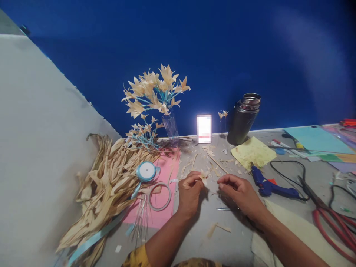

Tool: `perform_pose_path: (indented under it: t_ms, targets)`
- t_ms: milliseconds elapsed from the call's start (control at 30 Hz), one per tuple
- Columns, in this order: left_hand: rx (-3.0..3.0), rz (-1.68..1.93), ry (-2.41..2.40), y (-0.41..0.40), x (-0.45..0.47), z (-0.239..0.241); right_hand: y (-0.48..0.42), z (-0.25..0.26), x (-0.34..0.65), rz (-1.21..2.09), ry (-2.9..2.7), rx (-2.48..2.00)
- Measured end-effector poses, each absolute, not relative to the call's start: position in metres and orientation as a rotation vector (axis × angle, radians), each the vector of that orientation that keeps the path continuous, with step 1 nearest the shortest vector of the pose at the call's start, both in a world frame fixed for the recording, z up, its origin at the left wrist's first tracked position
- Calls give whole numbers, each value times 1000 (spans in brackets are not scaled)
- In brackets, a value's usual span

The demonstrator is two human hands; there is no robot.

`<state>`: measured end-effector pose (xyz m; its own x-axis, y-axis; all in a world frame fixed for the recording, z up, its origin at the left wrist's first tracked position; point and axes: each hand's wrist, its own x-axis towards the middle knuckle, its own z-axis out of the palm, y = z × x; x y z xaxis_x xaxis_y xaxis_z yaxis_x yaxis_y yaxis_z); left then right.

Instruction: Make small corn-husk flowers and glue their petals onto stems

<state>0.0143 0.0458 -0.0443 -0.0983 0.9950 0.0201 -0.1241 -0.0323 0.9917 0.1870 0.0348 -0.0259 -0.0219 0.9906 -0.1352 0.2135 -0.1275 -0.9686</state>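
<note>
Between the fingertips of my left hand (190, 193) is a small cream husk flower (204, 178), its petals pointing up and outward. Just to the right, my right hand (236, 189) has thumb and fingers drawn together in a pinch; whatever they hold, if anything, is too small to make out. The two hands are apart, low over the grey table (194, 237). Husk scraps (217, 168) lie scattered behind them. Thin metal tips, perhaps tweezers (224, 208), show beneath my right hand.
Dried corn husks (108, 189), a blue ribbon spool (146, 171) and a tape ring (160, 196) are at left. A vase (170, 128) of husk flowers and a dark flask (243, 120) stand behind. At right lie a blue glue gun (274, 185) and red-handled scissors (328, 215).
</note>
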Motion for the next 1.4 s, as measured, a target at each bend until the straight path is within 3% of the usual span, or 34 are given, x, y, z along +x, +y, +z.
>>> perform_pose_path:
  t_ms: [1400]
  targets:
    - [932,1226,1003,47,11,-40,33,-35,190,1125,-1602,-1523]
